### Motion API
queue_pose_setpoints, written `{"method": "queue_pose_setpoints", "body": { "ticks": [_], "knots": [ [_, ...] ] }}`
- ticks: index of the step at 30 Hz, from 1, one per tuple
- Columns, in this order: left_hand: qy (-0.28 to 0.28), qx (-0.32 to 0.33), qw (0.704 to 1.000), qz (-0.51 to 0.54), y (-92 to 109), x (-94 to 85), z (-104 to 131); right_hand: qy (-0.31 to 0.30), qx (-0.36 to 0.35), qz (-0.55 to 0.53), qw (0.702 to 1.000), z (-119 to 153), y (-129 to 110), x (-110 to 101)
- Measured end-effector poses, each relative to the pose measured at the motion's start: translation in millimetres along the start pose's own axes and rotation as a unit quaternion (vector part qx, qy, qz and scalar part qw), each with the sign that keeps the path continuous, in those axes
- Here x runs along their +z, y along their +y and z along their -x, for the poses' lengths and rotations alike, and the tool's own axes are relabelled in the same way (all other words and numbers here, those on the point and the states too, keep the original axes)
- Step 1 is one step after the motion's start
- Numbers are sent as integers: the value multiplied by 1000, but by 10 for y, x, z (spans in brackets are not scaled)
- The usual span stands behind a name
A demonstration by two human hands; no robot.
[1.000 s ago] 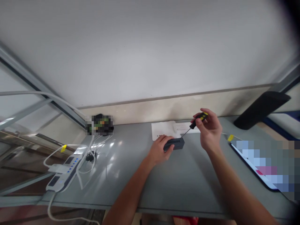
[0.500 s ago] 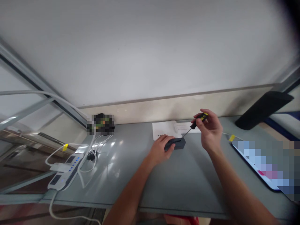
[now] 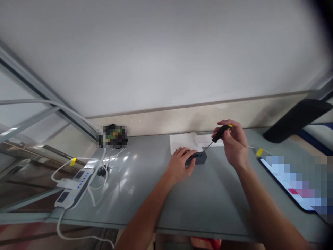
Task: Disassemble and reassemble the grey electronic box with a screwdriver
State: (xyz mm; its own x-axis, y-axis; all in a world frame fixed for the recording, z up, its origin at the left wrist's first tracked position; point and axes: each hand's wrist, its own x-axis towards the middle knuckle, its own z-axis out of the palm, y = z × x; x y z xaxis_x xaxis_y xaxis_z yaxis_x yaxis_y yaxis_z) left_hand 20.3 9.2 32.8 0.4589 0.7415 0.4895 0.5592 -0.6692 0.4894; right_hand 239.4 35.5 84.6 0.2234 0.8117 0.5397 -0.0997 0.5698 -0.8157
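On the grey table [image 3: 145,198], my left hand [image 3: 180,165] grips the left part of a small dark box with vent slots [image 3: 201,158]. Its left end is hidden under my fingers. My right hand [image 3: 235,144] is closed around the black and yellow handle of a screwdriver [image 3: 219,134]. The shaft slants down to the left, and its tip meets the far right edge of the box. What the tip touches there is too small to make out. Behind the box lie white papers [image 3: 182,140], with small dark specks near my left fingers.
A white power strip [image 3: 71,194] with looping cables stands at the left edge. Behind it is a blurred dark object [image 3: 113,136]. A tablet-like screen [image 3: 291,187] lies at right, below a black slanted cylinder-like object [image 3: 293,121]. A wall closes off the back.
My right fingers have shifted on the screwdriver handle, which looks turned, with less yellow facing me. The box stays in my left hand. The whole view has shifted slightly.
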Motion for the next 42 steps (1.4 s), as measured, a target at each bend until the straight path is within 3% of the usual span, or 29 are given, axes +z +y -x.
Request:
{"method": "queue_pose_setpoints", "body": {
  "ticks": [4, 6, 14, 20, 27, 33, 38, 42],
  "knots": [
    [-6, -9, 994, -105, 151, 95, -58, 36, -50, 63, 996, 2, -15, 16],
    [-14, -15, 992, -125, 187, 140, -81, 25, -53, 61, 996, 9, -42, 34],
    [-1, -42, 995, -87, 139, 215, -102, -77, 10, -66, 995, 18, -116, 52],
    [11, -53, 995, -79, 148, 248, -95, 13, -9, -26, 1000, -6, -28, 5],
    [6, -58, 995, -86, 172, 236, -109, -67, 26, -74, 995, -23, -93, -32],
    [7, -59, 995, -86, 178, 241, -110, 0, -23, 3, 1000, -26, -47, -30],
    [11, -55, 995, -83, 171, 242, -109, -73, 22, -44, 996, -39, -81, -66],
    [8, -56, 994, -90, 167, 240, -109, -48, 2, -17, 999, -30, -116, -42]
  ]
}}
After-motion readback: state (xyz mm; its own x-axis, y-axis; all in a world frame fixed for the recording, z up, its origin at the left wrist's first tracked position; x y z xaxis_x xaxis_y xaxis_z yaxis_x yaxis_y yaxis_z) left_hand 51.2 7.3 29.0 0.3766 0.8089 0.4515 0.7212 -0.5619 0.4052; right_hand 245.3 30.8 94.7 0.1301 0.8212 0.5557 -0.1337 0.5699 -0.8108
